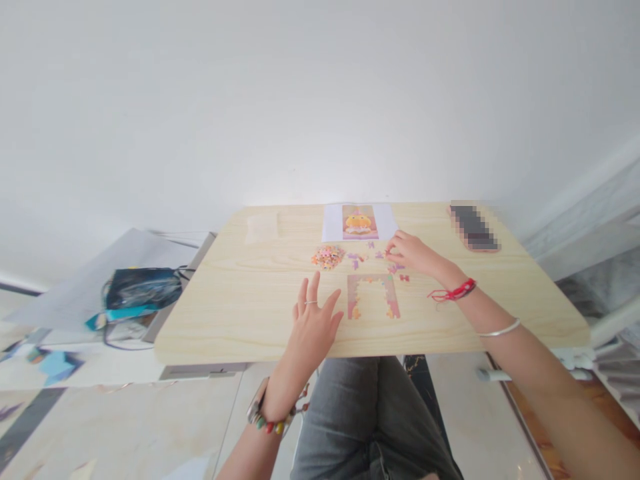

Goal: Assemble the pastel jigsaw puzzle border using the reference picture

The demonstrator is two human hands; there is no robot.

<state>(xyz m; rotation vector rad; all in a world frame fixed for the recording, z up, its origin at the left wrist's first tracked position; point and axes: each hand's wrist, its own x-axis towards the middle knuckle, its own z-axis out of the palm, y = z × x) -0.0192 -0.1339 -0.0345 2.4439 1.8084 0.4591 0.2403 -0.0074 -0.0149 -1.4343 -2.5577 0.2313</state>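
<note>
A partly built jigsaw frame (373,296) lies on the light wooden table (240,313), open in its middle. My left hand (313,323) rests flat beside its left edge, fingers spread, holding nothing. My right hand (413,255) reaches past the frame's top right corner, its fingertips down among loose purple pieces (359,257); whether it pinches one is unclear. A heap of orange and pink pieces (329,257) sits left of the loose ones. A reference picture (359,222) on a white sheet lies behind them.
A phone (473,228) lies at the table's far right. A clear plastic bag (262,228) lies at the far left of the table. To the left, a lower surface holds a dark bag with cords (141,289). A white wall stands behind the table.
</note>
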